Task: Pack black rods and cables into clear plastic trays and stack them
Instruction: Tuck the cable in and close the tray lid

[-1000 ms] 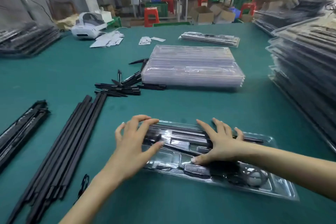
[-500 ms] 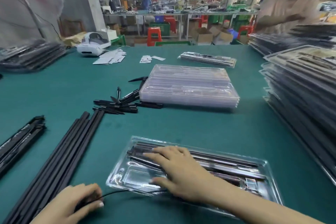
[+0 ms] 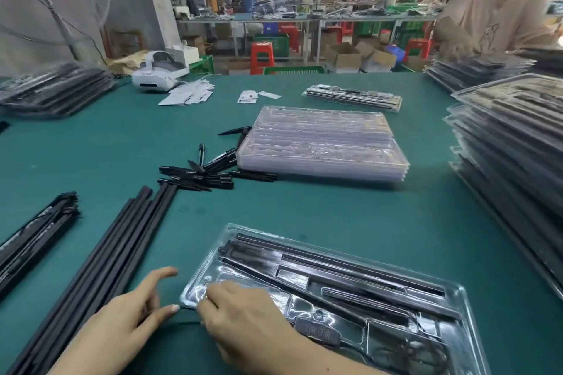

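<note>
The clear plastic tray (image 3: 451, 298) is seen at the near edge of the green table (image 3: 335, 210), already filled with black rods (image 3: 350, 271) in its long slots and with a coiled cable (image 3: 417, 353) in its right pocket. One second ago both hands were spread flat on top of this tray; now the pressing has been given up and the hands have been moved to its left corner. The right hand (image 3: 246, 316) is laid on the left end of the tray with its fingers curled at the rim, where a thin black cable (image 3: 182, 323) seems to be pinched, although the exact contact is hidden by the hand. The left hand (image 3: 128, 323) is placed just beside the tray on the table, its fingers loosely extended and its thumb tip touching the same thin cable; whether the cable is really held by it cannot be told. From this change it is judged that the rods are seated and that a loose cable is now being brought into the tray, so the packing of this tray is nearly finished but not closed. The loose long rods (image 3: 100, 262) lie to the left, the stack of empty trays (image 3: 323, 146) is in the middle of the table, and the stack of filled trays (image 3: 511, 155) stands at the right, where this tray will probably be placed.
</note>
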The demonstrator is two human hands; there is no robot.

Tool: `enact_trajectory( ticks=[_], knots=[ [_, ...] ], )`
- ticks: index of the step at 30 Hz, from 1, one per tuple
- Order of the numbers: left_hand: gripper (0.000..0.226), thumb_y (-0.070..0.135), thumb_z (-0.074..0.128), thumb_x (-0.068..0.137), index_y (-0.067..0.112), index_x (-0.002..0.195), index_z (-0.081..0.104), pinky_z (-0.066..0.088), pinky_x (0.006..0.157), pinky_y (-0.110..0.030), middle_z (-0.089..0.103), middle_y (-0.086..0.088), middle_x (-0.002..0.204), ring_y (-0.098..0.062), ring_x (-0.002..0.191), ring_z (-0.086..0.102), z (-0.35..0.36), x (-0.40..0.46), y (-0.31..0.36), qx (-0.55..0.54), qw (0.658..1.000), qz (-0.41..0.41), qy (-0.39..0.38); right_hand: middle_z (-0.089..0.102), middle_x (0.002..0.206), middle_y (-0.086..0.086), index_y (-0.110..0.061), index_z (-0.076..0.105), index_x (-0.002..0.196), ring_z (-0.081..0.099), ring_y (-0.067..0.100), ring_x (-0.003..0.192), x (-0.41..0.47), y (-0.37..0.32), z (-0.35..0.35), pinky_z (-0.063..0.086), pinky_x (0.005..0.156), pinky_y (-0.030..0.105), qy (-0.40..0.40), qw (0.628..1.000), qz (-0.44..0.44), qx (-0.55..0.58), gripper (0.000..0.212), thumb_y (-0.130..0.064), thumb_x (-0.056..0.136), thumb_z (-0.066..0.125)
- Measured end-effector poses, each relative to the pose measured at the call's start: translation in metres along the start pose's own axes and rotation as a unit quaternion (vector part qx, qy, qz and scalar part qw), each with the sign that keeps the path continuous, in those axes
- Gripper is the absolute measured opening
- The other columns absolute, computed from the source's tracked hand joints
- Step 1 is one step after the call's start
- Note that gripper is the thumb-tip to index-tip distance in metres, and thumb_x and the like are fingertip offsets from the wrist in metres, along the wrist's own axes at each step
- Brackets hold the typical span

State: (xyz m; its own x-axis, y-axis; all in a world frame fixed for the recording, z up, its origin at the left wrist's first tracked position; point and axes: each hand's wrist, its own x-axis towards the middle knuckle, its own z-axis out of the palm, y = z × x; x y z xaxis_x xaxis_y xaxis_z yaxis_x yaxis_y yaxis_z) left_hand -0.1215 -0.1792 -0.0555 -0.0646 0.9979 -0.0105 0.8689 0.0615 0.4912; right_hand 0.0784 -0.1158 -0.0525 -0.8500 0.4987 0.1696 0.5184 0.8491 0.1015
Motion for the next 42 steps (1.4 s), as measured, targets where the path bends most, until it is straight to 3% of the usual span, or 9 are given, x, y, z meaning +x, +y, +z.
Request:
enact_trajectory(
  ticks=[4, 8, 13, 16, 19, 23, 30, 37, 42],
  knots=[
    [0.046, 0.024, 0.064, 0.090, 0.063, 0.110, 0.048, 0.041, 0.061, -0.014, 0.055, 0.027, 0.069, 0.003, 0.062, 0.050, 0.001, 0.003, 0.007, -0.005, 1.000, 0.012, -0.004, 0.058, 0.075, -0.015, -0.031, 0.064, 0.074, 0.055, 0.002, 0.069, 0.006, 0.002, 0.006, 0.041, 0.049, 0.016, 0.011, 1.000, 0.016, 0.018, 0.034, -0.061, 0.059, 0.071],
    [0.037, 0.025, 0.064, 0.090, 0.057, 0.107, 0.053, 0.042, 0.065, -0.013, 0.055, 0.034, 0.088, 0.006, 0.074, 0.053, 0.001, 0.006, 0.005, 0.005, 1.000, 0.019, 0.010, 0.057, 0.073, -0.015, -0.031, 0.064, 0.071, 0.055, 0.003, 0.068, 0.008, 0.003, 0.011, 0.042, 0.051, 0.016, 0.029, 0.999, 0.007, 0.024, 0.034, -0.059, 0.055, 0.075],
    [0.032, 0.028, 0.060, 0.093, 0.056, 0.108, 0.054, 0.040, 0.072, -0.010, 0.049, 0.046, 0.099, 0.017, 0.087, 0.050, -0.003, 0.015, 0.002, 0.046, 0.998, 0.041, 0.012, 0.061, 0.104, -0.005, -0.024, 0.066, 0.100, 0.056, 0.016, 0.093, 0.007, 0.014, 0.008, 0.046, 0.076, 0.026, 0.050, 0.994, 0.036, 0.088, 0.025, -0.042, 0.084, 0.062],
    [0.028, 0.023, 0.060, 0.093, 0.043, 0.113, 0.060, 0.040, 0.083, -0.009, 0.054, 0.043, 0.100, 0.015, 0.094, 0.053, -0.003, 0.022, -0.006, 0.019, 0.998, 0.052, -0.009, 0.062, 0.072, -0.015, -0.028, 0.069, 0.069, 0.057, 0.004, 0.065, 0.007, 0.012, 0.009, 0.043, 0.052, 0.016, 0.072, 0.997, 0.009, 0.015, 0.006, -0.034, 0.069, 0.069],
    [0.029, 0.013, 0.060, 0.093, 0.037, 0.110, 0.062, 0.040, 0.085, -0.009, 0.059, 0.038, 0.099, 0.010, 0.097, 0.056, -0.006, 0.029, -0.011, -0.006, 0.997, 0.068, -0.042, 0.053, 0.053, -0.012, -0.023, 0.064, 0.052, 0.050, 0.005, 0.048, 0.009, 0.006, 0.013, 0.028, 0.039, 0.020, 0.137, 0.987, -0.015, -0.081, 0.023, -0.012, 0.067, 0.050],
    [0.036, 0.008, 0.059, 0.093, 0.043, 0.098, 0.065, 0.042, 0.071, -0.018, 0.062, 0.014, 0.078, -0.003, 0.069, 0.052, -0.012, 0.038, -0.016, -0.059, 0.995, 0.053, -0.054, 0.053, 0.054, -0.010, -0.022, 0.064, 0.054, 0.051, 0.007, 0.050, 0.007, 0.008, 0.020, 0.029, 0.041, 0.021, 0.257, 0.960, -0.038, -0.107, 0.025, -0.009, 0.073, 0.058],
    [0.025, 0.021, 0.055, 0.096, 0.045, 0.099, 0.062, 0.044, 0.057, -0.022, 0.058, 0.005, 0.058, -0.006, 0.053, 0.051, -0.008, 0.047, -0.014, -0.094, 0.993, 0.031, -0.069, 0.051, 0.053, -0.010, -0.024, 0.057, 0.051, 0.048, 0.007, 0.047, 0.011, 0.012, 0.015, 0.025, 0.038, 0.023, 0.235, 0.969, -0.001, -0.072, 0.023, -0.025, 0.058, 0.079],
    [0.019, 0.033, 0.055, 0.095, 0.052, 0.100, 0.051, 0.043, 0.066, -0.027, 0.058, 0.013, 0.073, -0.006, 0.060, 0.049, 0.002, 0.040, -0.013, -0.001, 0.998, 0.022, -0.060, 0.050, 0.055, -0.008, -0.024, 0.061, 0.055, 0.047, 0.010, 0.048, 0.003, 0.007, 0.025, 0.029, 0.036, 0.023, 0.261, 0.961, -0.020, -0.090, 0.021, -0.011, 0.072, 0.061],
    [0.006, 0.041, 0.054, 0.093, 0.038, 0.095, 0.050, 0.037, 0.061, -0.022, 0.057, 0.022, 0.077, -0.002, 0.066, 0.049, 0.011, 0.044, -0.004, 0.059, 0.998, -0.014, -0.001, 0.050, 0.056, -0.007, -0.026, 0.055, 0.054, 0.046, 0.011, 0.047, 0.005, 0.010, 0.015, 0.030, 0.038, 0.024, 0.290, 0.955, -0.016, -0.055, 0.023, -0.014, 0.067, 0.071]
  ],
)
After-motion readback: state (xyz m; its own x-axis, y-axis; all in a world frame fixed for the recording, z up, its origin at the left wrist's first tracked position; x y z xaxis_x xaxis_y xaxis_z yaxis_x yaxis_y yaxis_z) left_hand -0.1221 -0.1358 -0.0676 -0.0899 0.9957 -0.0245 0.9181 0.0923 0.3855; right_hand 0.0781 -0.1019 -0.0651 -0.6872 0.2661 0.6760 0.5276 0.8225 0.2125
